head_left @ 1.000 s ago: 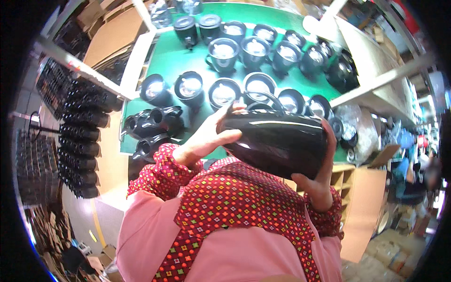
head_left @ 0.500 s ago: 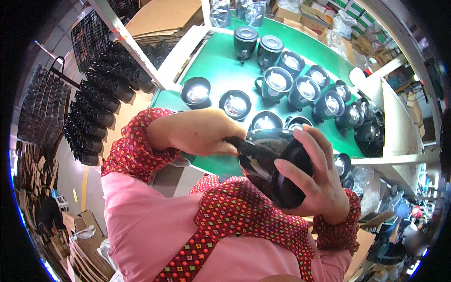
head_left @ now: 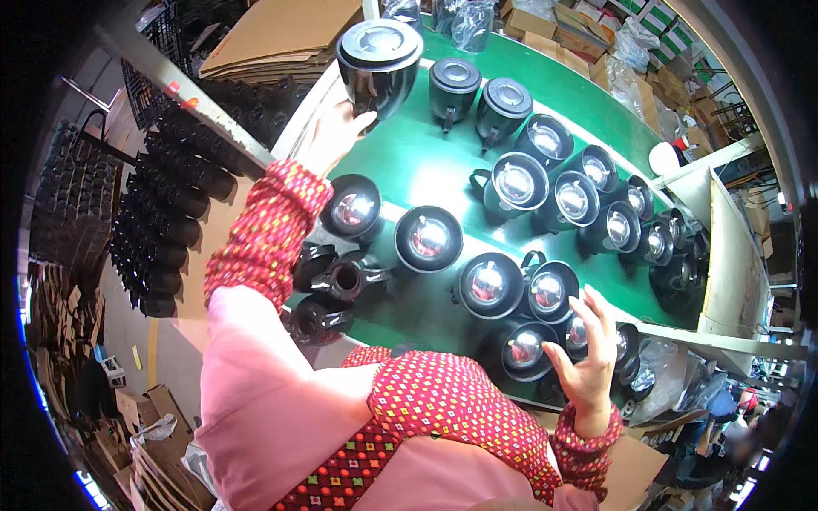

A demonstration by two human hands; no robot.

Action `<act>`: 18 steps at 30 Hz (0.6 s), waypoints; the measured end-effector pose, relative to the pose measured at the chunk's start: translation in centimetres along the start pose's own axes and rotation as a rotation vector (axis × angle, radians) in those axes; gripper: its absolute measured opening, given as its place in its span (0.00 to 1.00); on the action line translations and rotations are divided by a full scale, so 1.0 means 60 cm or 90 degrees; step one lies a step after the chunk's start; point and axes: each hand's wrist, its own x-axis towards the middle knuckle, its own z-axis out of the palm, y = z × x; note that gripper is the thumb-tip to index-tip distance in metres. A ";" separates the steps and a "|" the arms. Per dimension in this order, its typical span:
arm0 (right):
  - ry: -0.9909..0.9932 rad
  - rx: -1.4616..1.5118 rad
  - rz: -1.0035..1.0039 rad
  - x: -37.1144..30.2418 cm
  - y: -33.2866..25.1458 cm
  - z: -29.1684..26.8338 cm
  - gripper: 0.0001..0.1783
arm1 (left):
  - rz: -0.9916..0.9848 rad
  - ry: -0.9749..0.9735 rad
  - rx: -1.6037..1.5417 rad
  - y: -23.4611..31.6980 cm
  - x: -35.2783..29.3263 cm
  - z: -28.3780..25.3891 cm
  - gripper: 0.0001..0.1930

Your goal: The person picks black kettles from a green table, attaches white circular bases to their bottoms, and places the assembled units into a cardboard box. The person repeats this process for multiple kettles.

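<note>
My left hand (head_left: 335, 139) reaches to the far left of the green table and grips a black lidded jug (head_left: 381, 81) at its lower side. The jug is upright, with a grey-black round lid on top; its handle is hidden. Beyond it to the right stand two more lidded jugs, a near one (head_left: 454, 89) and another (head_left: 504, 106). My right hand (head_left: 590, 362) is open and holds nothing, fingers spread. It is just right of an open black jug (head_left: 526, 351) with a shiny inside.
Several open black jugs (head_left: 516, 180) cover the right of the green table (head_left: 400, 183). Glossy black parts with round holes (head_left: 348, 278) lie by my left forearm. Rows of black pieces (head_left: 175, 213) line cardboard at left. A white frame post (head_left: 183, 98) slants past my left arm.
The black jug has gone from in front of my chest to the far left in my left hand. My right hand has let go of it and opened.
</note>
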 end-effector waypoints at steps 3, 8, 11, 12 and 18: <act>0.037 0.038 0.095 -0.045 0.031 0.011 0.35 | -0.041 0.047 0.006 -0.133 0.120 0.063 0.22; 0.038 -0.019 0.248 -0.101 0.046 0.000 0.30 | -0.110 0.126 0.113 -0.245 0.250 0.163 0.22; 0.036 -0.030 0.333 -0.127 0.043 -0.006 0.28 | -0.150 0.156 0.124 -0.296 0.294 0.197 0.23; 0.040 -0.044 0.352 -0.139 0.044 -0.004 0.28 | -0.166 0.155 0.122 -0.301 0.304 0.215 0.24; 0.052 -0.047 0.436 -0.157 0.032 0.003 0.25 | -0.249 0.095 0.132 -0.326 0.292 0.283 0.26</act>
